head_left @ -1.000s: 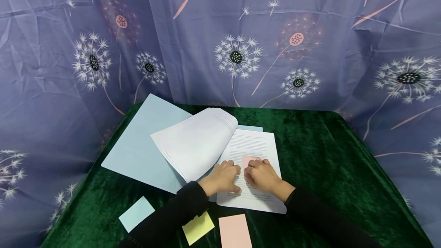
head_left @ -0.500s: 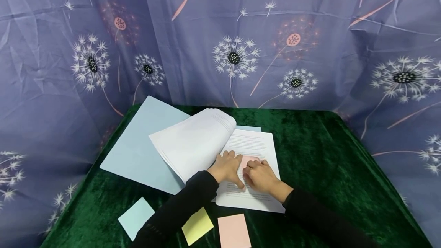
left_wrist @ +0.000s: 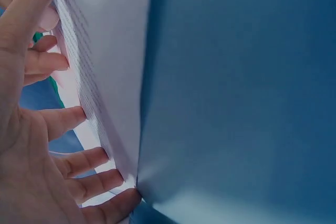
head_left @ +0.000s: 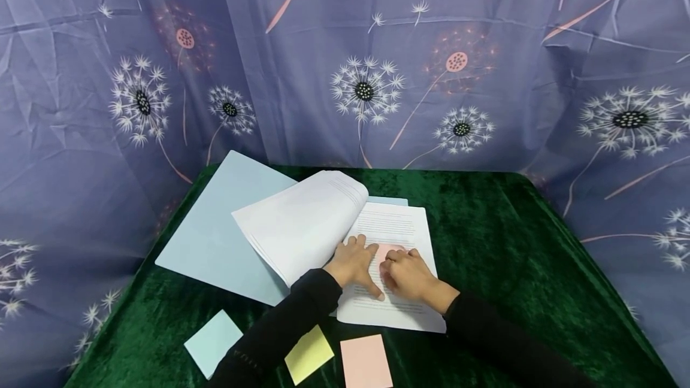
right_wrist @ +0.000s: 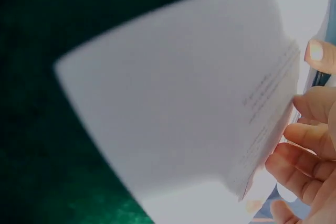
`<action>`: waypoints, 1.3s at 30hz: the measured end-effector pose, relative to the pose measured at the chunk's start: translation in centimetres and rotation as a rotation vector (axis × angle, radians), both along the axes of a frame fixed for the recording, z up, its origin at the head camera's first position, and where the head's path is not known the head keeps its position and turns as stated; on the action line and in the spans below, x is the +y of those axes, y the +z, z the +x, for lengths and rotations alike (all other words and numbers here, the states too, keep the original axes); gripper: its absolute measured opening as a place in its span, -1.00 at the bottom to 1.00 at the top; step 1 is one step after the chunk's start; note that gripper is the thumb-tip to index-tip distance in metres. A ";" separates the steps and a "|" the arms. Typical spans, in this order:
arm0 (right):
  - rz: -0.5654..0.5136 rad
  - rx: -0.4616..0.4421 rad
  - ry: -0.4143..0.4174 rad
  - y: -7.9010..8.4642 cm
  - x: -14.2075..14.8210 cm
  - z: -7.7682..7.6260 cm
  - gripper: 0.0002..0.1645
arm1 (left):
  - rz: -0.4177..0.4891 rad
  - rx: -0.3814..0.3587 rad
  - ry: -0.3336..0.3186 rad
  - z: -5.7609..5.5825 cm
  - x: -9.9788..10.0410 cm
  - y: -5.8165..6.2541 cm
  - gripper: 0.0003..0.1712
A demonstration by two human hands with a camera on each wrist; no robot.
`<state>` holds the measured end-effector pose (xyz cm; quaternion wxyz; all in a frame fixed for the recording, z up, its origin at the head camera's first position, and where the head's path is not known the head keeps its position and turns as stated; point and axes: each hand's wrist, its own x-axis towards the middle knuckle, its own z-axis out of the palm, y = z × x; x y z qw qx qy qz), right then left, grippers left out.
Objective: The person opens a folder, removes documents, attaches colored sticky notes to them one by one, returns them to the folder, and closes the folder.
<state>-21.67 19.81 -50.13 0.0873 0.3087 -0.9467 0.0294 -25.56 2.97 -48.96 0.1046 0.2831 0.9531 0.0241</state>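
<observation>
In the head view, a stack of printed sheets lies open, its right-hand page (head_left: 396, 223) flat and its upper pages (head_left: 302, 223) folded back to the left. A pink sticky note (head_left: 384, 252) is on the printed page, partly covered by my right hand (head_left: 412, 274). That hand's bent fingers press on the note with their tips, as the right wrist view also shows. My left hand (head_left: 353, 261) rests on the page just left of the note, fingers spread and thumb stretched toward me. In the left wrist view its fingertips (left_wrist: 100, 157) touch the paper beside the fold.
A light blue folder (head_left: 215, 220) lies under the sheets on the left. Nearer to me are a light blue sticky pad (head_left: 213, 343), a yellow one (head_left: 309, 355) and a pink one (head_left: 366, 361) on the green velvet cloth (head_left: 496, 244). A dandelion-print curtain (head_left: 302, 76) hangs behind.
My left hand has moved forward and right on the page, its fingers now spread next to the pink sticky note. My right hand stays almost where it was, on the note.
</observation>
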 end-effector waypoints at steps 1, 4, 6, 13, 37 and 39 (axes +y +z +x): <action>-0.006 -0.018 -0.016 0.1 0.0 -0.1 -0.82 | 0.002 0.002 0.001 0.0 0.0 0.0 0.30; -0.015 -0.059 -0.072 0.2 0.1 -0.6 -0.66 | 0.012 -0.003 0.002 0.1 -0.2 0.0 0.31; -0.006 -0.081 -0.091 0.2 0.2 -0.9 -0.52 | 0.027 -0.008 0.004 0.1 -0.3 0.0 0.32; -0.003 -0.203 -0.045 0.2 0.1 -1.5 -0.40 | 0.059 -0.024 0.003 0.1 -0.6 -0.4 0.32; -0.013 -0.238 -0.133 0.3 5.2 -1.1 -0.41 | -0.060 -0.019 -0.015 -0.3 -0.4 0.1 0.34; -0.013 -0.234 -0.131 0.3 5.6 -1.0 -0.42 | -0.061 -0.021 -0.014 -0.3 -0.4 0.0 0.34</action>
